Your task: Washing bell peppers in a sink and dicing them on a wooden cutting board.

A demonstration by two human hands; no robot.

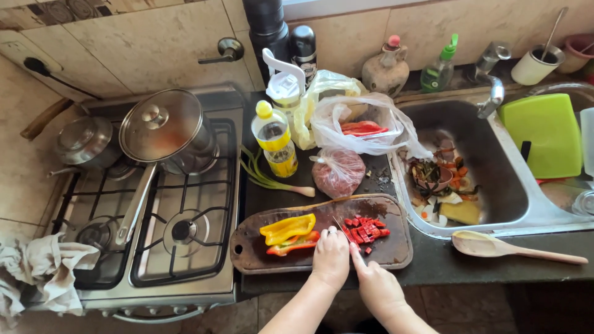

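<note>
Head view, looking straight down: the left hand (330,256) is curled, fingertips pressed down on the dark oval wooden cutting board (396,247), a ring showing on one finger. Right beside it, the right hand (377,286) is closed around a knife handle, and the thin knife blade (344,232) angles up between the two hands into the pile of diced red pepper (366,228) just ahead of the knuckles. Left of the left hand lie a yellow pepper strip (288,228) and a red pepper strip (296,245), touching each other. Further ahead — a knotted clear bag of pinkish meat (338,171) and a yellow-capped oil bottle (275,137). Out to the right, a pale wooden spoon (495,246) rests on the counter beside the steel sink (520,204); far left, a lidded steel pan (166,130) sits on the gas stove (185,260).
</note>
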